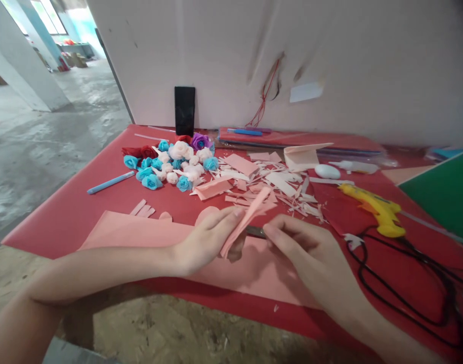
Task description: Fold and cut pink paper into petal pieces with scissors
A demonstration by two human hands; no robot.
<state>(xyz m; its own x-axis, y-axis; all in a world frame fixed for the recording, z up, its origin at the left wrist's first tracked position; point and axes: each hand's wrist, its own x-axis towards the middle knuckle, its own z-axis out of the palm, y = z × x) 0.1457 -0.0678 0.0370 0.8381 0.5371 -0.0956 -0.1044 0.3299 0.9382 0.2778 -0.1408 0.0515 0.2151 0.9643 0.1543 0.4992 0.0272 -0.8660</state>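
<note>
My left hand point(216, 232) is closed on a folded strip of pink paper point(250, 217), which slants up to the right. Between the thumb and fingers of my right hand point(292, 242) is a thin dark metal tool point(256, 232), its tip at the paper's right side; what kind of tool it is I cannot tell. A large pink sheet point(132, 231) lies on the red table beneath both hands. Behind them are pink and cream paper scraps point(254, 177).
Blue, white, red and purple paper flowers point(178, 162) lie at the back left, before an upright black phone point(184, 110). A blue pen point(110, 182) is at left. At right are a yellow glue gun point(371, 206), black cable point(398, 298) and green board point(444, 192).
</note>
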